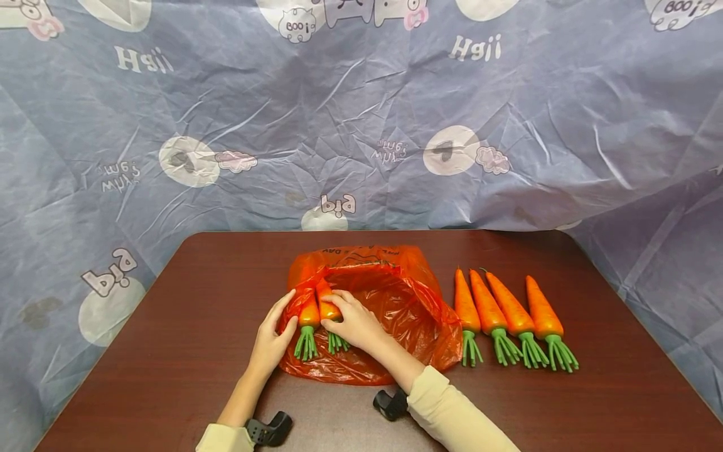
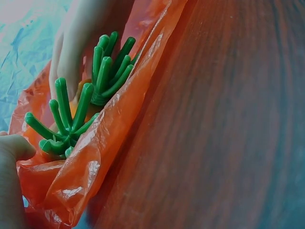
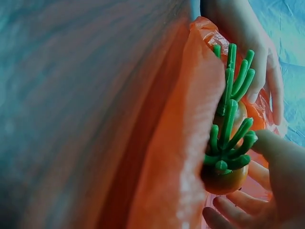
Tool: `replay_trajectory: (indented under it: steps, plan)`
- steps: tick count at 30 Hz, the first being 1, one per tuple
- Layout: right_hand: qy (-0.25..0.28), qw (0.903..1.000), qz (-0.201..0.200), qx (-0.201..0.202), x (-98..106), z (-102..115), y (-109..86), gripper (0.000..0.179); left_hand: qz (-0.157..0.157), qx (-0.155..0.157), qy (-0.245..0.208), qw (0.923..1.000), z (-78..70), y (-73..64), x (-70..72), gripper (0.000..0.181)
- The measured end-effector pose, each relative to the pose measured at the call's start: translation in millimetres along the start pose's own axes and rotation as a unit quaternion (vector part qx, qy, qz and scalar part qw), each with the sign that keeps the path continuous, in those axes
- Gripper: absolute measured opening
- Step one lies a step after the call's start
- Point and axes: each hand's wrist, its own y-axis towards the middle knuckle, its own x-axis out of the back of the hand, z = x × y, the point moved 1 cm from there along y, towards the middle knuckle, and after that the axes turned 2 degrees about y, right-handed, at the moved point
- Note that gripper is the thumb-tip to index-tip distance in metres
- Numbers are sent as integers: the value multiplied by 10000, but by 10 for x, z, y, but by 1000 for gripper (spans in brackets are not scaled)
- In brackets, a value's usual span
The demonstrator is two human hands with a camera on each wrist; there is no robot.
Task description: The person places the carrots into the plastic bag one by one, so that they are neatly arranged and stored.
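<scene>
A thin red plastic bag lies on the table with its mouth toward me. Just inside its left side are two orange carrots with green stalks, a left one and a right one. My right hand holds the right carrot near its thick end, thumb and fingers on either side, as the right wrist view also shows. At the bag's left edge, my left hand holds the plastic beside the left carrot. Green stalks poke out over the bag's rim in the left wrist view.
Several more carrots lie in a row to the right of the bag, stalks toward me; the nearest one touches the bag's edge. The brown wooden table ends at a printed blue-grey cloth behind.
</scene>
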Motion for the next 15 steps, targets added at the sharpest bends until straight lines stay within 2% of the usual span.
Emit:
replay_trajectory:
  steps: [7,15]
  plan:
    - [-1,10000,22,12,72,47,-68,48,-30,-63,4,10000,2,0,-3,47]
    - [157,9998,-42,-83,172,76,-182,48,-9,48,17,10000,-5,-3,1,47]
